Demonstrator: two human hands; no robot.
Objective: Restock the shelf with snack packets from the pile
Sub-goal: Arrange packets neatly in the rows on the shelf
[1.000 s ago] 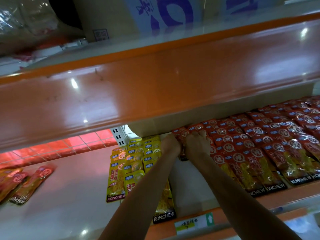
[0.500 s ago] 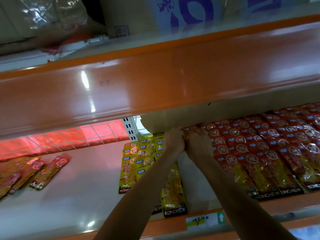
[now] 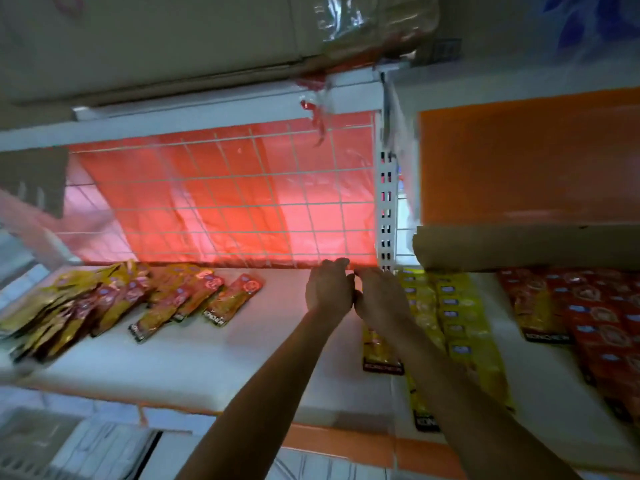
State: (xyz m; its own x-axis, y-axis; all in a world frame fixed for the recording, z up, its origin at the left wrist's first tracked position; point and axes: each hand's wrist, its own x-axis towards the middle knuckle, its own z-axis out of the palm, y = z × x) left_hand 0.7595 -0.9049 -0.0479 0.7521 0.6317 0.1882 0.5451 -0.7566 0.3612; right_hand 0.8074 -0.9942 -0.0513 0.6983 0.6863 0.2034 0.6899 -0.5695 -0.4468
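Loose pile of snack packets (image 3: 114, 303) at the left of the frame: red and yellow sachets, fanned out and overlapping on the white shelf (image 3: 207, 362), dark printed ends turned toward the lower edge. Right of centre, a tidy column of yellow packets (image 3: 453, 306), laid in overlapping rows from the back of the shelf to its front. Farther right, rows of red packets (image 3: 595, 317), likewise overlapping, running off the right edge of the frame. Bare white strip between the yellow and the red.

In the middle of the frame, left hand (image 3: 329, 292) and right hand (image 3: 381, 299) side by side and touching, both stretched to the very back of the shelf, between the loose pile and the yellow column. Seen from the back only: left fingertips curled over at the foot of the rear wall, right fingers pointing toward the base of the slotted post (image 3: 386, 209). Palms hidden — cannot tell whether either holds a packet. Right forearm crossing over the near end of the yellow column.

Behind the hands, a white wire grid (image 3: 239, 202) with a red plastic sheet (image 3: 214, 223) glowing through it. At the right, a strip of cardboard (image 3: 519, 247) hanging over the back of the red rows — an orange panel (image 3: 519, 157) above it. Along the top of the frame, cardboard boxes (image 3: 156, 46) on the upper level. At the bottom, orange trim (image 3: 346, 439) along the shelf's front edge.
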